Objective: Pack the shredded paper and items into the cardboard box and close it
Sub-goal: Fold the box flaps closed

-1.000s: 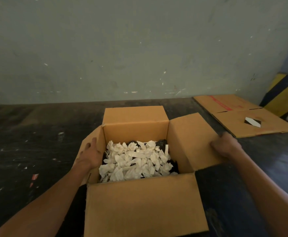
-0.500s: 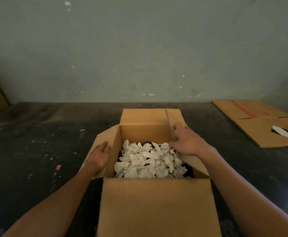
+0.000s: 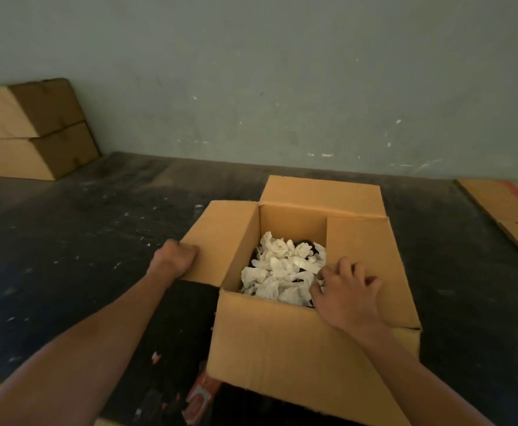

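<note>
A brown cardboard box [image 3: 282, 342] stands on the dark floor right of centre. White shredded paper [image 3: 282, 272] fills it, with something dark showing beneath. The right flap [image 3: 362, 259] is folded down over the opening. My right hand [image 3: 346, 293] lies on that flap near its inner edge, fingers bent and spread. The left flap [image 3: 220, 241] sticks out sideways, and my left hand [image 3: 174, 256] grips its outer edge with curled fingers. The far flap stands up and the near flap hangs toward me.
Two closed cardboard boxes [image 3: 30, 130] are stacked against the wall at far left. Flattened cardboard [image 3: 506, 204] lies on the floor at the right edge. A red and white scrap [image 3: 200, 395] lies by the box's near left corner. The grey wall runs behind.
My right hand has pressed the right flap down over the paper. My left hand has moved from inside the left flap to its outer edge. The view has swung left.
</note>
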A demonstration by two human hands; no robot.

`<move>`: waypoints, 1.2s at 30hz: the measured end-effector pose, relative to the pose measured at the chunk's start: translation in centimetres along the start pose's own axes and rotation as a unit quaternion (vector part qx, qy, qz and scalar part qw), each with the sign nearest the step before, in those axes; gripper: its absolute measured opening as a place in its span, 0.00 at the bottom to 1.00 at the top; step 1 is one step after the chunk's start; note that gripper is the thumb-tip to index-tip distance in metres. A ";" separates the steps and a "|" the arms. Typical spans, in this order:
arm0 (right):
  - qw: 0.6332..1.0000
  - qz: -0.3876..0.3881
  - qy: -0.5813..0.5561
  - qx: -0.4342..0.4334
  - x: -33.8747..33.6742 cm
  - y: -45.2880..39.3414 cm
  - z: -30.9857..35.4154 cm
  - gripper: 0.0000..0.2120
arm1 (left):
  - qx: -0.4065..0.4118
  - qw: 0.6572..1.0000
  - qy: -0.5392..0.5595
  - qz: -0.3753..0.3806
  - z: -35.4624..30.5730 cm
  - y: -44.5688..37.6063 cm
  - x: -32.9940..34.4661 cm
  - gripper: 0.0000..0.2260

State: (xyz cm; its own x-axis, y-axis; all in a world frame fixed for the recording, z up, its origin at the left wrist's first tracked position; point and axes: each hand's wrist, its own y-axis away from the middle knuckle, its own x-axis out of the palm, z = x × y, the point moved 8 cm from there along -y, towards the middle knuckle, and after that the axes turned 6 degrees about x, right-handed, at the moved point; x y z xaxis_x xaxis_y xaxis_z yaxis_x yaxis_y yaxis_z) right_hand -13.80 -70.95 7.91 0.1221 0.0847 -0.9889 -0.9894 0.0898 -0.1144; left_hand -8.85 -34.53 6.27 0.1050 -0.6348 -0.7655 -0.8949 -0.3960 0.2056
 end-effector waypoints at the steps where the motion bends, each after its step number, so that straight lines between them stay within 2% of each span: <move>1: 1.000 0.001 -0.001 -0.001 0.0 -0.1 0.0 0.19 | 0.007 1.000 -0.014 -0.015 -0.9 0.3 -1.1 0.27; 4: 1.000 0.015 -0.006 -0.001 0.3 -0.3 0.0 0.20 | 0.027 0.996 -0.074 -0.035 -3.6 1.3 -4.1 0.29; 6: 1.000 0.018 -0.008 -0.002 0.6 -0.4 0.0 0.20 | 0.055 0.991 -0.108 -0.049 -5.7 2.2 -5.5 0.27; 9: 1.000 0.026 -0.008 -0.002 0.8 -0.3 0.0 0.20 | 0.132 0.978 -0.140 -0.077 -9.6 4.4 -6.7 0.19; 12: 1.000 0.028 -0.012 0.000 0.6 -0.2 0.0 0.20 | 0.219 0.961 -0.144 -0.085 -13.7 7.5 -6.2 0.18; 14: 1.000 0.024 -0.012 -0.001 0.5 0.1 0.1 0.20 | 0.291 0.948 -0.118 -0.052 -16.2 10.0 -4.3 0.18; 17: 0.999 0.028 -0.023 -0.007 0.1 0.4 0.0 0.21 | 0.365 0.925 -0.067 0.085 -18.1 13.1 1.0 0.18; 20: 0.996 0.059 -0.052 -0.047 -0.1 0.9 -0.8 0.19 | 0.392 0.888 -0.132 0.199 -17.1 14.5 6.5 0.19; 23: 0.988 0.074 -0.105 -0.081 -0.8 2.5 -2.7 0.13 | 0.401 0.871 -0.200 0.201 -14.3 13.2 8.5 0.16; 27: 0.984 0.063 -0.142 -0.083 -2.2 5.2 -6.8 0.12 | 0.413 0.868 -0.219 0.170 -10.8 11.9 7.1 0.22; 30: 0.984 0.089 -0.120 -0.099 -2.7 7.1 -9.6 0.22 | 0.403 0.874 -0.214 0.168 -8.3 11.1 5.7 0.25; 34: 0.983 0.138 -0.019 -0.122 -2.2 8.9 -11.7 0.40 | 0.399 0.862 -0.219 0.224 -5.2 10.7 5.5 0.34; 36: 0.981 0.141 0.017 -0.131 -1.4 9.2 -12.1 0.43 | 0.398 0.859 -0.226 0.231 -4.3 10.5 5.6 0.39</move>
State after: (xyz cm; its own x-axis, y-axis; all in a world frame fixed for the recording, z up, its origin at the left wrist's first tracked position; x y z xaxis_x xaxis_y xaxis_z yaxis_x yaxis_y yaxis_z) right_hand -24.04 -82.21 7.11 -0.1585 0.0364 -0.9867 -0.9704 -0.1904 0.1488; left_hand -15.78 -45.13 6.77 -0.3597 -0.2083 -0.9095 -0.8273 0.5219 0.2077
